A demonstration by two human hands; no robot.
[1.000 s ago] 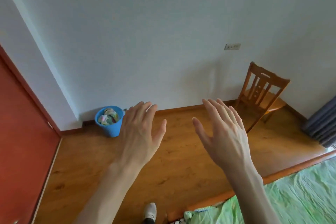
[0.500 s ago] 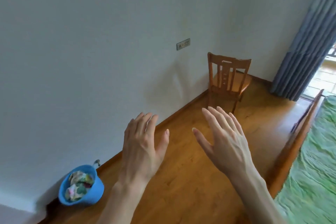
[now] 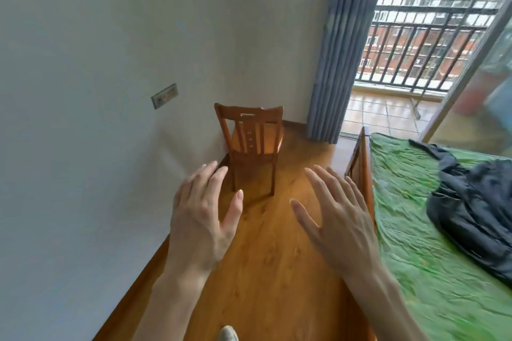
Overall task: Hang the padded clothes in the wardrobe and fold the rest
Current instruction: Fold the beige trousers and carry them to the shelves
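Bedroom view, having swung right from the bin corner, now takes in the bed (image 3: pixel 415 230) bearing a dark jacket (image 3: pixel 476 210); left hand (image 3: pixel 202 224) and right hand (image 3: pixel 338 219) hover spread, empty, so retrieval probably follows.

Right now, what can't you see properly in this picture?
Head view only:
- Dark padded jacket on the green bedspread: its right part is cut off by the picture's edge.
- Wardrobe: not in the picture at all.
- Small grey wall socket plate: too small to read.
- White shoe: cut off at the bottom edge.
- Balcony, far right: blurred behind glass.
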